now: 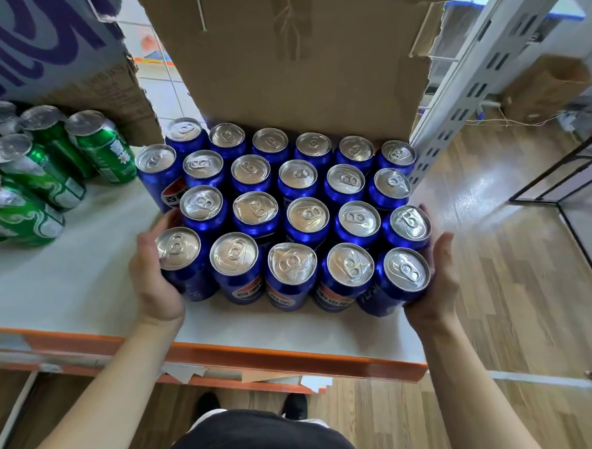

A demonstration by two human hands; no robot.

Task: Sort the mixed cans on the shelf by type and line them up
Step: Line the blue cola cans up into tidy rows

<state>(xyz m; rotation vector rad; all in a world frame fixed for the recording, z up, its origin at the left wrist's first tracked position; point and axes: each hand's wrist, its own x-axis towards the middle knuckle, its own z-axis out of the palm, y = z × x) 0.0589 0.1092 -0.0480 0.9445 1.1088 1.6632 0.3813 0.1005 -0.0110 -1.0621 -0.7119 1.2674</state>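
Several blue cola cans [289, 220] stand upright in tight rows on the white shelf [79, 281], one more blue can [156, 174] at the block's left edge. My left hand [153, 275] presses flat against the front-left can [179, 256]. My right hand [434, 283] presses against the front-right can [403, 276] and the one behind it. Both hands bracket the block from its sides, fingers mostly straight. Several green cans [47, 173] stand grouped at the shelf's left, apart from the blue ones.
A brown cardboard flap [289, 55] rises behind the blue cans. A purple-and-white carton [47, 29] sits above the green cans. The shelf's orange front rail [233, 356] runs below my wrists. A grey perforated upright [466, 92] stands right; wooden floor lies beyond.
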